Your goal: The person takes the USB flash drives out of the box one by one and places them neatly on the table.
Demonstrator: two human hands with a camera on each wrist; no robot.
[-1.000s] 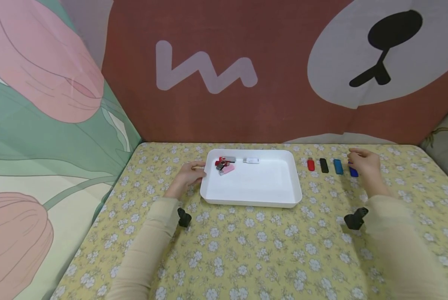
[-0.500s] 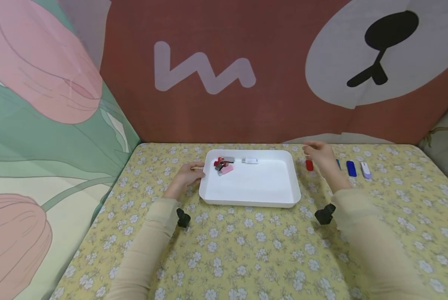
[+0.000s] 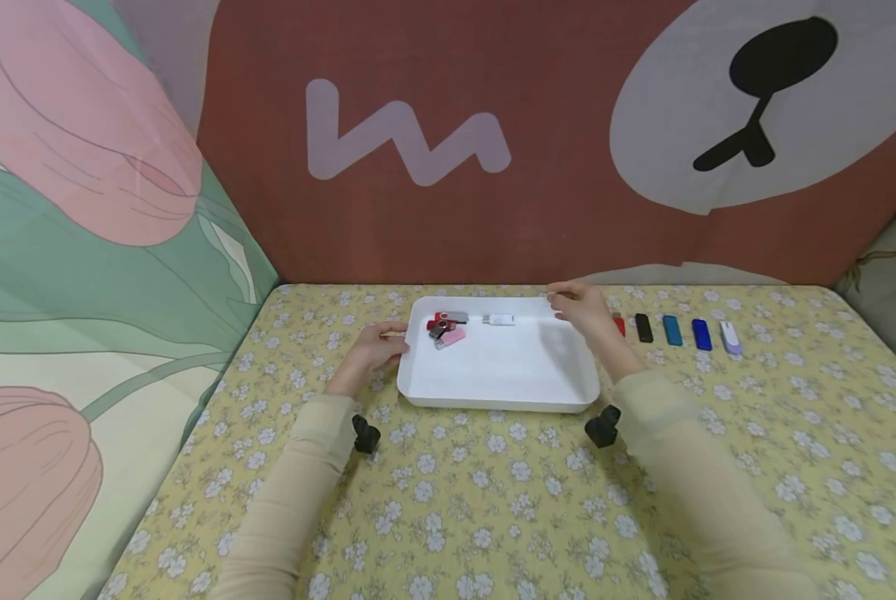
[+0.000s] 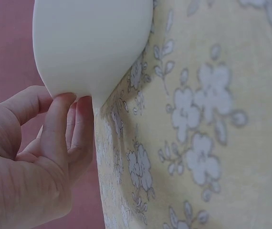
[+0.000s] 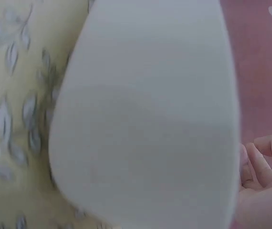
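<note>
The right hand (image 3: 586, 315) hangs over the far right of the white tray (image 3: 511, 392), centre frame; whether its bunched fingers pinch anything, I cannot tell. Left of its fingertips, inside the tray, lies a white USB stick (image 3: 501, 320), long axis running left to right, nearer this hand than the left hand (image 3: 376, 348), whose fingers touch the tray's left wall, grasping or merely steadying being unclear.
</note>
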